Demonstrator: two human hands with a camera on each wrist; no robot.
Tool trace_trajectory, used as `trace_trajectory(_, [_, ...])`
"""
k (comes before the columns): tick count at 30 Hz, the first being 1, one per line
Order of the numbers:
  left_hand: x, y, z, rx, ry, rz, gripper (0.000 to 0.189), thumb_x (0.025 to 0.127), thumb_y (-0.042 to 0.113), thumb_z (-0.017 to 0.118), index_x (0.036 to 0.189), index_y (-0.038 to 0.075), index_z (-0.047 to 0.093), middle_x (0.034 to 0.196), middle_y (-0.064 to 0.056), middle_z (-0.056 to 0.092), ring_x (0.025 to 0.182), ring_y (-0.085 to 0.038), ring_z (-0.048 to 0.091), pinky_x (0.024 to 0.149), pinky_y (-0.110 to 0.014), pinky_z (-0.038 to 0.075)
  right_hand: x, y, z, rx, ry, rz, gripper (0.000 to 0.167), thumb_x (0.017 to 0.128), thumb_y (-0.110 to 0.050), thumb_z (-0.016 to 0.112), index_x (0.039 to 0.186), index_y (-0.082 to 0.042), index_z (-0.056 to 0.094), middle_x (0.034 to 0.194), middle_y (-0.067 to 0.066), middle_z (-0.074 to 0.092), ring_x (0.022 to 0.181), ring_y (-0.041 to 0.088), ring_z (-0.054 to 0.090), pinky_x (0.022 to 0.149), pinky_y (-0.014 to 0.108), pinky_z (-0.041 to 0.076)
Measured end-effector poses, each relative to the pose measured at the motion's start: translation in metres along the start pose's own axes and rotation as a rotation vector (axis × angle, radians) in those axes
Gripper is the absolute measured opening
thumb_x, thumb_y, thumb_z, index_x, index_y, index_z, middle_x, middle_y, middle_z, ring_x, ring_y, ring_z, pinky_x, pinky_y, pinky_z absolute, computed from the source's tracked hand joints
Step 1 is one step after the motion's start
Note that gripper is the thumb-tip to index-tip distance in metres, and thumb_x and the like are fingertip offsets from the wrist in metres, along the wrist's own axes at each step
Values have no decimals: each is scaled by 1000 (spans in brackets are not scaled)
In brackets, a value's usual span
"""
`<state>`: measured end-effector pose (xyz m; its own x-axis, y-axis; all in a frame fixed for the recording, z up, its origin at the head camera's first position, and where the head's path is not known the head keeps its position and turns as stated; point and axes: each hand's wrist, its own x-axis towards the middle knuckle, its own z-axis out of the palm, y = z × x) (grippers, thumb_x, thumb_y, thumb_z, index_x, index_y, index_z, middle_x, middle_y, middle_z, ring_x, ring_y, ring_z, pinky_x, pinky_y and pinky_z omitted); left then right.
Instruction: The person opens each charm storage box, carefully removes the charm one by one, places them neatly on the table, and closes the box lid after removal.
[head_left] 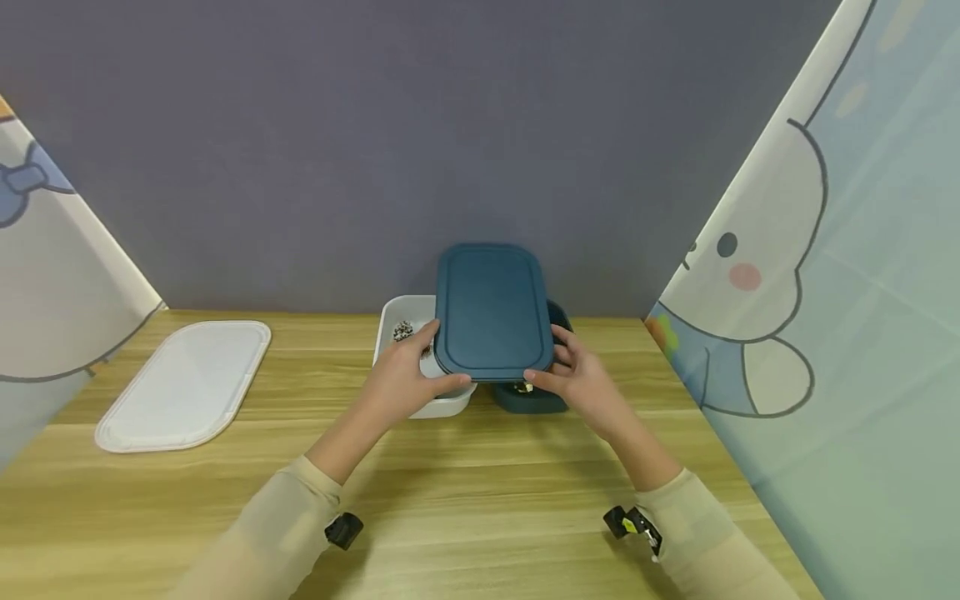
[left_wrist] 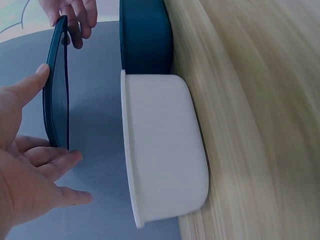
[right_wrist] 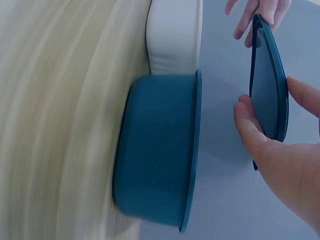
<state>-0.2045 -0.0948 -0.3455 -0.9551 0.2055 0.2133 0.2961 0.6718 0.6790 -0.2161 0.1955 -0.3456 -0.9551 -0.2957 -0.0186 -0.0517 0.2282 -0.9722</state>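
A dark blue lid (head_left: 493, 308) is raised above two open boxes, held at its sides by both hands. My left hand (head_left: 405, 377) grips its left near corner, thumb (left_wrist: 34, 86) on the upper face and fingers under the edge. At the right near corner, my right hand (head_left: 583, 385) pinches it the same way. Below on the left is a white box (left_wrist: 162, 145) with a speckled dark-and-white lump (head_left: 402, 331) inside. Beside it stands a dark blue box (right_wrist: 157, 150), mostly covered by the lid in the head view; something small and gold (head_left: 522, 387) shows in it.
A white lid (head_left: 186, 383) lies flat on the wooden table (head_left: 465, 517) at the left. Behind the boxes rises a grey wall (head_left: 315, 167). Cartoon-printed curtains (head_left: 780, 275) border both sides.
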Motion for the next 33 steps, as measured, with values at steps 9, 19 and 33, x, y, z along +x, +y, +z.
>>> trace_trajectory(9, [-10,-7,-7,18,19,1,101,90,47,86,164,0,36,162,-23,50,146,-41,54,112,-59,51,-1,-4,16,187,-5,-30,97,100,1,70,173,-17,8,162,24,46,124,23,73,104,43,61])
trace_trajectory(19, [-12,-12,-16,72,-43,-37,97,94,50,80,163,-3,38,162,-28,48,146,-46,53,113,-60,51,1,-11,33,468,15,-45,94,100,9,63,172,-24,13,163,21,44,107,16,80,97,39,63])
trace_trajectory(33, [-14,-2,-28,135,-68,-49,88,98,46,77,162,-3,41,168,-29,38,153,-49,42,117,-63,46,2,-19,50,493,73,-85,89,101,12,59,171,-22,16,163,16,44,117,19,76,97,39,63])
